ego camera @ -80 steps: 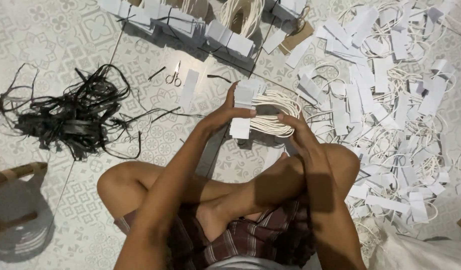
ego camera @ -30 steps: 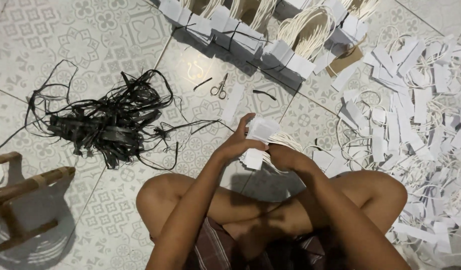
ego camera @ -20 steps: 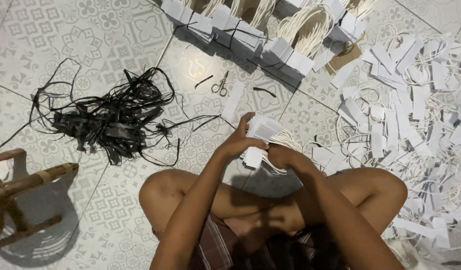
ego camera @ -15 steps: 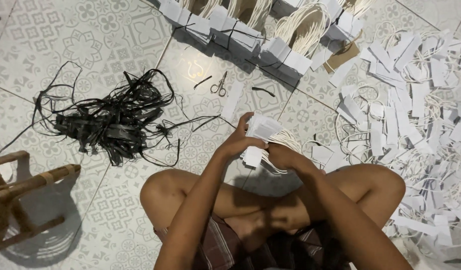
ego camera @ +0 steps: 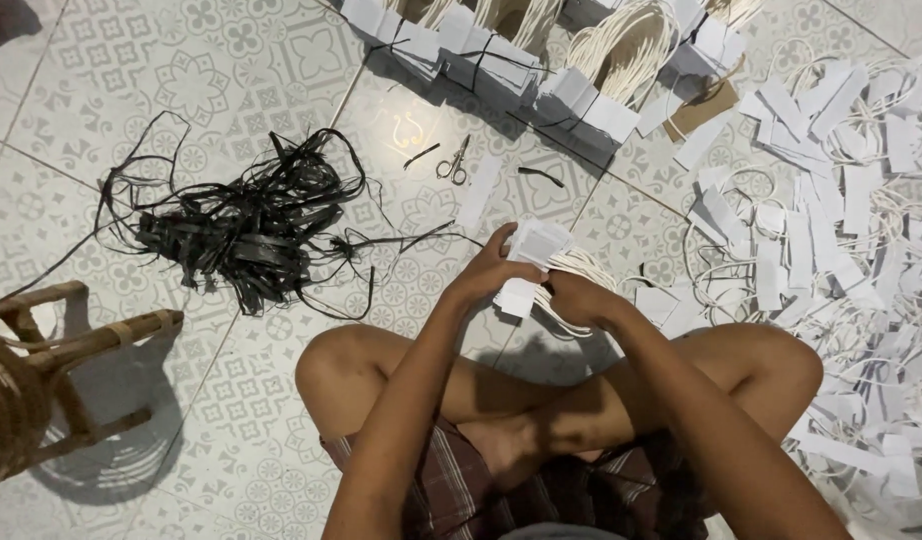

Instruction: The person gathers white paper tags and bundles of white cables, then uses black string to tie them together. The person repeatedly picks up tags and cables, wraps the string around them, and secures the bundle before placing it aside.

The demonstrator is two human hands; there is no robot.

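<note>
Both hands grasp one stack of white paper tabs with cord loops (ego camera: 533,265) above the crossed legs — left hand (ego camera: 486,272) clenched on its edge, right hand (ego camera: 579,298) gripping below — with roughly four tied bundles (ego camera: 591,100) done and a loose pile (ego camera: 831,210), too many to count, left on the floor (ego camera: 131,60).

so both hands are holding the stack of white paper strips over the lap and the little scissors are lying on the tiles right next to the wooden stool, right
Not quite. The head view shows the scissors far from the wooden stool, lying on the tiles beyond the tangle of black straps. The rest stands: left hand and right hand both hold the stack of white paper strips.
</note>
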